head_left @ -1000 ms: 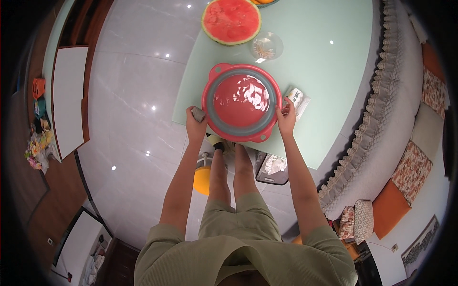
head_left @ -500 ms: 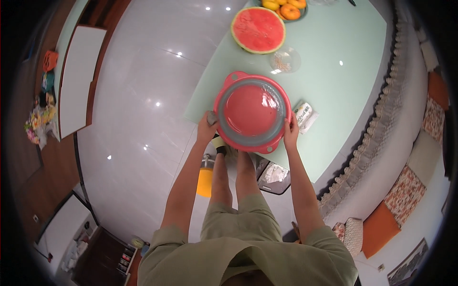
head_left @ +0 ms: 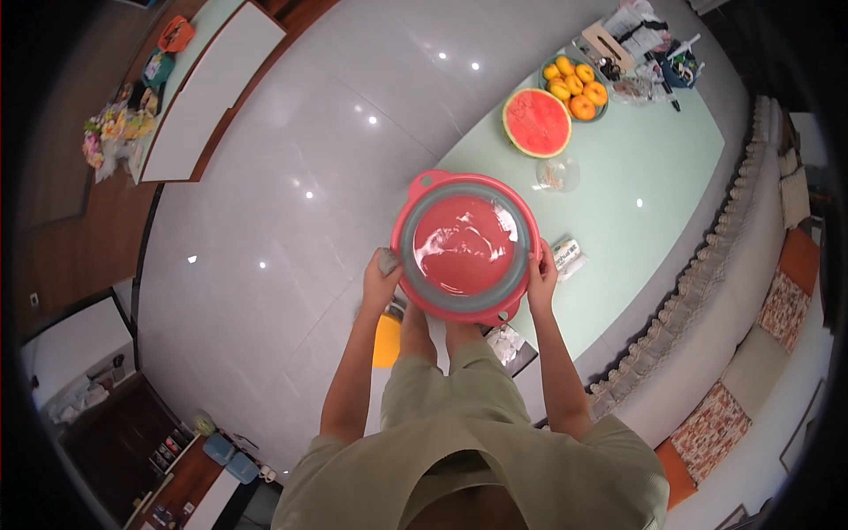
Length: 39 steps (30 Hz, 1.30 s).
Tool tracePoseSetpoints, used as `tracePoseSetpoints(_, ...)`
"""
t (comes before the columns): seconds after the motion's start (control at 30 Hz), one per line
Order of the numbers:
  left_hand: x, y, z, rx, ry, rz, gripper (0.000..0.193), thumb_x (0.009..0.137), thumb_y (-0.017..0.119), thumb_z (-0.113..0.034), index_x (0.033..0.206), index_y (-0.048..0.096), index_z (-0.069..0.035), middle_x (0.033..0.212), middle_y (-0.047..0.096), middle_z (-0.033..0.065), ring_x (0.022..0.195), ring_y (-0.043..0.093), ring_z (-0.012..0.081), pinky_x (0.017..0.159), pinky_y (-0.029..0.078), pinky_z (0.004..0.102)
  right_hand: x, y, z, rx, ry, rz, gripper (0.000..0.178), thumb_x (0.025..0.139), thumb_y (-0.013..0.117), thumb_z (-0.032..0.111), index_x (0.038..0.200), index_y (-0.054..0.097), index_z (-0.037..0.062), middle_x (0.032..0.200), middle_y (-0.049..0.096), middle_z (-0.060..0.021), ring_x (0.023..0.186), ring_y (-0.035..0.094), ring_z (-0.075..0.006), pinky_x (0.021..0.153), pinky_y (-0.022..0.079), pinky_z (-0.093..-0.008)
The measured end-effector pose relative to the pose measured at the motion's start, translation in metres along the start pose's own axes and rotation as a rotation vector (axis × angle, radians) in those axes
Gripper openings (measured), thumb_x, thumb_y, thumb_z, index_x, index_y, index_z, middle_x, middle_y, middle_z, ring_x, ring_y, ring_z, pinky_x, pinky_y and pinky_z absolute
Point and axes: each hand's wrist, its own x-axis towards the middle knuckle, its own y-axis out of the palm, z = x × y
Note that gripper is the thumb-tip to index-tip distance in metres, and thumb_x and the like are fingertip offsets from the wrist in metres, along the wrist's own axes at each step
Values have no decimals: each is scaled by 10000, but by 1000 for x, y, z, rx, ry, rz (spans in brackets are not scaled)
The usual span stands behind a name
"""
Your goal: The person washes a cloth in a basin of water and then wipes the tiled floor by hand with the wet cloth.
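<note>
A round red basin (head_left: 465,246) with a grey inner band is held out level in front of me, partly over the table's near edge. Wavy reflections inside it look like water on its bottom. My left hand (head_left: 382,278) is closed on the rim at the left, with a small crumpled grey cloth (head_left: 388,261) pressed there too. At the opposite side my right hand (head_left: 542,276) grips the rim, thumb on top and fingers partly hidden below. Just right of that hand a white pack of tissues (head_left: 568,260) lies on the pale green table (head_left: 632,221).
A cut watermelon (head_left: 537,123), a see-through bowl (head_left: 558,174) and a bowl of orange fruit (head_left: 576,87) stand farther along the table. Clutter with a tissue box (head_left: 608,46) fills its far end. A yellow bin (head_left: 387,342) is by my legs, a sofa (head_left: 698,353) at the right.
My view has turned, and more of the table's far end now shows. The basin sits a little lower in view, still in both hands; the reflections inside it have shifted.
</note>
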Motion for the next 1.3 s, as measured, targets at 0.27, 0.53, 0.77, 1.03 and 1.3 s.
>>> tracePoseSetpoints(0.27, -56, -72, -58, -89, -73, -264, 180, 726, 593, -36, 895, 554, 11, 738, 565, 56, 687, 533, 142, 658, 450, 280, -14, 50, 95, -59, -69, 180, 370, 869, 567, 82, 1221, 522, -21, 748, 542, 44, 596, 419, -6, 514, 312, -166)
tracePoseSetpoints(0.53, -107, -143, -98, -291, -132, -445, 150, 729, 582, -12, 875, 557, 12, 722, 547, 15, 653, 498, 97, 606, 428, 243, -39, 113, 163, -21, -155, 300, 356, 834, 591, 52, 1182, 564, -16, 653, 466, 80, 556, 379, 4, 500, 281, -167)
tracePoseSetpoints(0.77, -143, -204, -121, -398, -167, -528, 131, 746, 573, -15, 876, 552, -15, 694, 525, -4, 588, 474, 69, 509, 384, 224, -68, 172, 203, -19, -173, 390, 343, 814, 590, 38, 1148, 580, -39, 686, 523, 58, 558, 396, 0, 509, 302, -167)
tracePoseSetpoints(1.03, -170, -265, -128, -486, -173, -566, 141, 749, 568, -16, 888, 550, -25, 678, 519, -6, 544, 461, 63, 464, 357, 217, -102, 238, 230, 92, -145, 429, 317, 808, 570, 5, 1121, 595, -40, 768, 598, 22, 601, 459, -2, 552, 345, -157)
tracePoseSetpoints(1.3, -179, -309, -124, -506, -151, -650, 137, 765, 547, -71, 898, 540, -37, 661, 490, -21, 507, 404, 44, 430, 297, 201, -114, 296, 246, 109, -134, 521, 327, 794, 583, 17, 1114, 595, -45, 799, 614, 5, 640, 501, -18, 589, 377, -159)
